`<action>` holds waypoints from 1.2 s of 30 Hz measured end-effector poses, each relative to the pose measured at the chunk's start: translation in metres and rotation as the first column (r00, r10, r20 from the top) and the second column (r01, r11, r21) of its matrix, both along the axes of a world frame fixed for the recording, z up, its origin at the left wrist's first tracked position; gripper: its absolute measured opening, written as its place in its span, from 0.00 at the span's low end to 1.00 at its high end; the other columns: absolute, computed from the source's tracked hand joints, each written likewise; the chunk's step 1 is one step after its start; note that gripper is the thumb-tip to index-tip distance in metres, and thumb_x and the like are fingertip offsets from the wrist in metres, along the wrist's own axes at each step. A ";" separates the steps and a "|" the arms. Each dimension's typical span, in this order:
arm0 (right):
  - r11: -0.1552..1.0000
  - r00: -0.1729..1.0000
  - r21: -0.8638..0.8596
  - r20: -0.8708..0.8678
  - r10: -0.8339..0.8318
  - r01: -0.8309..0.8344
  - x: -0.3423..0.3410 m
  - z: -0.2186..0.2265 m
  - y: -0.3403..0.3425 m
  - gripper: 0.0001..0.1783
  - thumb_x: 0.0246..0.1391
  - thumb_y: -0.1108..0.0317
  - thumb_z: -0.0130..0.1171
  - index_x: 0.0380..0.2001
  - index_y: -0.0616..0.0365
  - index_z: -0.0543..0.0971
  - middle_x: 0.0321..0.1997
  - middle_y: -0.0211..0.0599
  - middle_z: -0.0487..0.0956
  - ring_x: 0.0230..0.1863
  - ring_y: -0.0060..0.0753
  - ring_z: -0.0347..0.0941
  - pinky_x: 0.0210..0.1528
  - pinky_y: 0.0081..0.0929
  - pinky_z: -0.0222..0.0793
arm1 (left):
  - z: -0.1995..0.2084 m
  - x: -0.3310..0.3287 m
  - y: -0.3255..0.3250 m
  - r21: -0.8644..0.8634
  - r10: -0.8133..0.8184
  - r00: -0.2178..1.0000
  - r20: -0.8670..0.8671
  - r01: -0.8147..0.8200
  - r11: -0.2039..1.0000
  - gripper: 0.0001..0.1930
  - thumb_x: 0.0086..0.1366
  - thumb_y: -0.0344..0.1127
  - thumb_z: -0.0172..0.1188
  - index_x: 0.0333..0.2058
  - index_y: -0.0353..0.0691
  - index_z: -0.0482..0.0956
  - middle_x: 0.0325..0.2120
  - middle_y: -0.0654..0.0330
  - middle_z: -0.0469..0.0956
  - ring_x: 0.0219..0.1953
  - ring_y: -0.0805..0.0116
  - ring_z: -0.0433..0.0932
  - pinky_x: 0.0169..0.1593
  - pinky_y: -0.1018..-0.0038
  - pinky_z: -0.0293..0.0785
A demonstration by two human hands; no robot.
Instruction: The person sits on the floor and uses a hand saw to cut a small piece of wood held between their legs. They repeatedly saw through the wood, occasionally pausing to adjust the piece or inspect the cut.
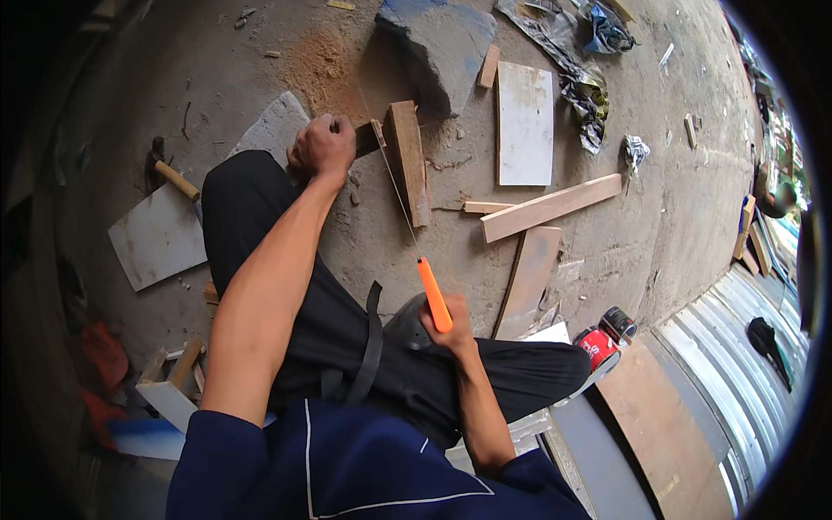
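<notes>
A handsaw with an orange handle is gripped in my right hand, above my bent right leg. Its thin blade, seen nearly edge-on, reaches away from me to the end of a dark wood piece. My left hand is closed on the other end of that piece, beside my raised left knee. Just right of the blade lies a thick wooden block on the floor. Whether the blade sits in a cut cannot be made out.
A large grey stone block and a sawdust heap are at the far side. A hammer lies on a pale board at left. To the right are a white board, planks and a red can.
</notes>
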State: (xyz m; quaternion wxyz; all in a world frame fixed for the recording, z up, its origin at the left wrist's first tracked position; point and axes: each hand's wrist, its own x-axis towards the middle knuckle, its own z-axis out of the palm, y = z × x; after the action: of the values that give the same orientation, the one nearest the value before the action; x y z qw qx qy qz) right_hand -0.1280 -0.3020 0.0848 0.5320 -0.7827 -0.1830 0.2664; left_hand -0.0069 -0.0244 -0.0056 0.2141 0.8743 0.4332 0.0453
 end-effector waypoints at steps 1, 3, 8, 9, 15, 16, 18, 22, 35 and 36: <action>1.000 1.000 0.000 -0.005 0.019 -0.019 0.000 0.004 -0.007 0.05 0.36 0.73 0.60 0.17 0.59 0.73 0.17 0.42 0.73 0.18 0.46 0.71 0.23 0.34 0.67 | -0.001 0.002 0.001 0.018 -0.008 1.000 0.013 0.008 1.000 0.14 0.54 0.46 0.54 0.18 0.44 0.76 0.24 0.57 0.79 0.33 0.51 0.76 0.40 0.56 0.62; 0.999 0.999 -0.002 -0.035 0.040 -0.040 0.005 0.002 -0.007 0.06 0.35 0.74 0.60 0.18 0.59 0.72 0.15 0.41 0.71 0.17 0.47 0.70 0.24 0.34 0.66 | 0.001 0.005 0.001 0.028 -0.003 1.000 0.022 0.002 1.000 0.14 0.54 0.46 0.54 0.17 0.44 0.76 0.23 0.57 0.79 0.33 0.51 0.76 0.39 0.56 0.62; 1.000 1.000 0.001 -0.013 0.027 -0.027 0.009 0.012 -0.008 0.06 0.35 0.74 0.61 0.19 0.60 0.74 0.16 0.41 0.72 0.18 0.46 0.71 0.24 0.33 0.67 | 0.010 0.010 0.000 0.002 0.036 0.999 0.010 -0.036 0.999 0.14 0.54 0.46 0.53 0.17 0.44 0.76 0.23 0.57 0.78 0.33 0.50 0.76 0.39 0.57 0.63; 0.999 0.999 0.008 -0.020 0.031 -0.031 0.011 0.016 -0.011 0.06 0.35 0.74 0.61 0.19 0.60 0.74 0.16 0.41 0.72 0.18 0.46 0.71 0.24 0.33 0.67 | 0.007 0.008 0.002 0.027 0.046 0.999 0.011 -0.046 0.999 0.14 0.54 0.47 0.53 0.18 0.45 0.76 0.23 0.56 0.78 0.34 0.50 0.76 0.40 0.57 0.62; 1.000 0.997 0.023 0.077 -0.023 0.021 0.021 0.021 0.010 0.05 0.36 0.73 0.61 0.18 0.60 0.74 0.14 0.42 0.71 0.16 0.45 0.70 0.22 0.33 0.66 | 0.008 0.007 0.003 0.004 0.011 0.999 -0.045 -0.011 1.000 0.15 0.54 0.48 0.52 0.18 0.46 0.78 0.24 0.55 0.79 0.36 0.51 0.75 0.41 0.57 0.62; 0.998 0.996 0.013 0.067 -0.066 0.065 0.035 0.013 0.038 0.05 0.37 0.73 0.60 0.18 0.60 0.74 0.14 0.42 0.71 0.16 0.45 0.70 0.22 0.33 0.66 | 0.008 0.005 -0.001 -0.015 0.001 1.000 -0.030 -0.001 1.000 0.15 0.54 0.48 0.52 0.18 0.46 0.78 0.24 0.55 0.79 0.36 0.50 0.75 0.41 0.56 0.61; 0.995 0.994 0.017 0.049 -0.101 0.100 0.055 0.003 0.058 0.05 0.39 0.73 0.59 0.18 0.61 0.74 0.14 0.43 0.71 0.16 0.45 0.70 0.22 0.33 0.66 | 0.005 0.007 0.002 -0.035 0.002 1.000 0.010 -0.001 0.999 0.15 0.54 0.48 0.52 0.18 0.45 0.78 0.24 0.54 0.78 0.36 0.50 0.75 0.41 0.56 0.61; 0.997 0.999 0.058 0.009 -0.052 0.052 0.032 -0.019 0.031 0.05 0.39 0.73 0.59 0.17 0.61 0.73 0.15 0.43 0.72 0.17 0.45 0.71 0.22 0.32 0.66 | -0.004 -0.003 -0.004 -0.021 0.001 1.000 -0.006 -0.001 1.000 0.15 0.53 0.48 0.53 0.18 0.45 0.77 0.23 0.55 0.78 0.35 0.51 0.76 0.40 0.56 0.62; 0.999 0.999 -0.012 0.022 0.031 -0.031 -0.001 0.000 -0.013 0.06 0.35 0.73 0.60 0.17 0.60 0.73 0.16 0.41 0.71 0.17 0.45 0.70 0.22 0.33 0.65 | 0.009 0.009 0.002 -0.026 0.046 0.997 -0.057 -0.047 0.999 0.13 0.54 0.46 0.52 0.21 0.46 0.78 0.28 0.55 0.80 0.38 0.52 0.77 0.43 0.58 0.64; 1.000 0.999 -0.007 0.022 0.031 -0.031 -0.005 0.006 -0.014 0.06 0.35 0.74 0.60 0.17 0.60 0.73 0.16 0.41 0.71 0.17 0.45 0.70 0.22 0.33 0.65 | 0.009 0.007 0.002 -0.018 0.035 0.998 -0.059 -0.036 0.999 0.13 0.54 0.46 0.51 0.21 0.46 0.78 0.28 0.55 0.80 0.38 0.53 0.77 0.44 0.58 0.64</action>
State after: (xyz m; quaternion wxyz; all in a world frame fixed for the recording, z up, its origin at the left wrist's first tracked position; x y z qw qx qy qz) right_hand -0.1330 -0.3156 0.0906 0.5232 -0.7844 -0.2001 0.2662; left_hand 0.0003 -0.0220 0.0030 0.2087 0.8654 0.4551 0.0194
